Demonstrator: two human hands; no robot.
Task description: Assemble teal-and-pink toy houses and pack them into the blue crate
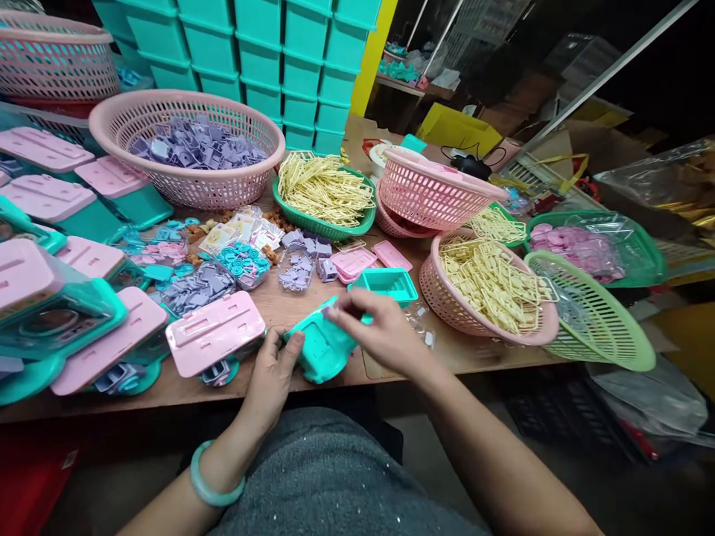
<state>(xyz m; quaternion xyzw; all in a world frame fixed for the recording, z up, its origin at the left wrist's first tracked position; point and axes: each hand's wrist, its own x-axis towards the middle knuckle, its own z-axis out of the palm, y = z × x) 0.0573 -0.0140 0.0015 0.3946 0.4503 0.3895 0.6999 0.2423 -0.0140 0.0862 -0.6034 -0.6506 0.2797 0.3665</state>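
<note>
Pink basket (187,149) of lilac parts back left; yellow clips in pink basket (488,290) right; pink lid (215,331) just left of hands, small teal tray (385,283) behind; left hand (273,376) grips teal housing (321,346) at table (313,305) edge; right hand (380,327) pinches its top, fingers closed on it.

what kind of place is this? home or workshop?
Likely a small toy-assembly workshop. The wooden table holds baskets of sorted parts, such as the pink basket of purple pieces, beside stacked teal boxes. Both hands, left hand and right hand, hold a teal part.
</note>
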